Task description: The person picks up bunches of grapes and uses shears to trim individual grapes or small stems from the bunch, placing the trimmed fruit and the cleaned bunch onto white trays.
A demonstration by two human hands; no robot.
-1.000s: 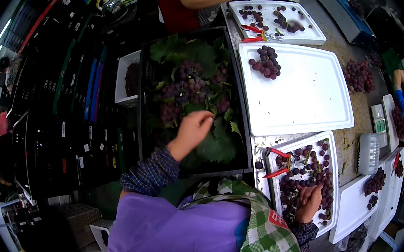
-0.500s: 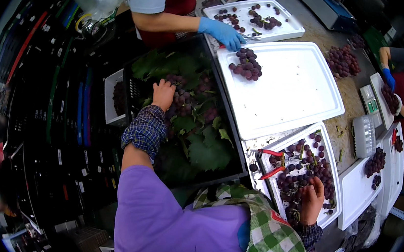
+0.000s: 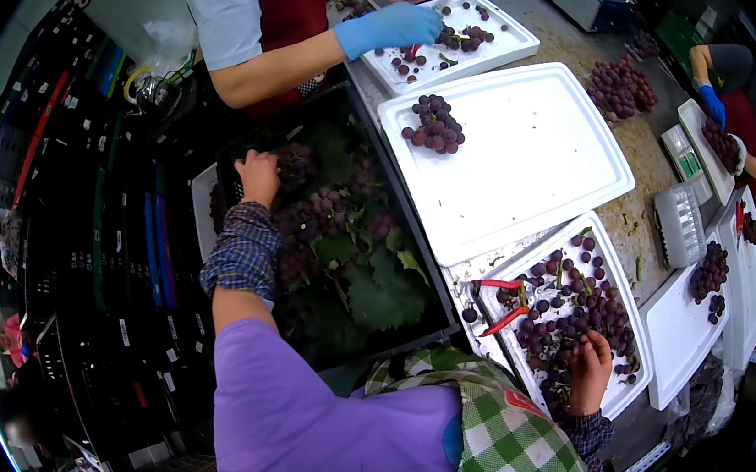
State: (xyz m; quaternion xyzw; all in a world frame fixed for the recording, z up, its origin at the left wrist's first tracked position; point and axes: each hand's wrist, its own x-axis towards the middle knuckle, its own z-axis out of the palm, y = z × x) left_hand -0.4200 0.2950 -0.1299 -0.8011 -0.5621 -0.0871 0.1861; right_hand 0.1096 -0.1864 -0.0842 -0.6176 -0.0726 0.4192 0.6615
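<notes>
Grapes [image 3: 330,213] lie among leaves [image 3: 382,287] in the crate [image 3: 407,218], so much seems left there. One bunch [image 3: 435,127] sits on the otherwise mostly bare middle tray [image 3: 522,177]; the near tray [image 3: 625,308] is crowded with loose and clustered grapes, cutters [image 3: 505,321] at its edge, so sorting looks partway. The left hand [image 3: 260,177] curls at the crate's left side, the right hand [image 3: 592,362] half closed over the near tray; whether either grips anything cannot be told

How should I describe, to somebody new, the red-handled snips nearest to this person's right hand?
Right of the big black crate, find the white tray of dark grapes by the right hand. Near its left edge lie the snips, spread handles pointing toward the crate; bright red sets them apart from the grapes.
</notes>
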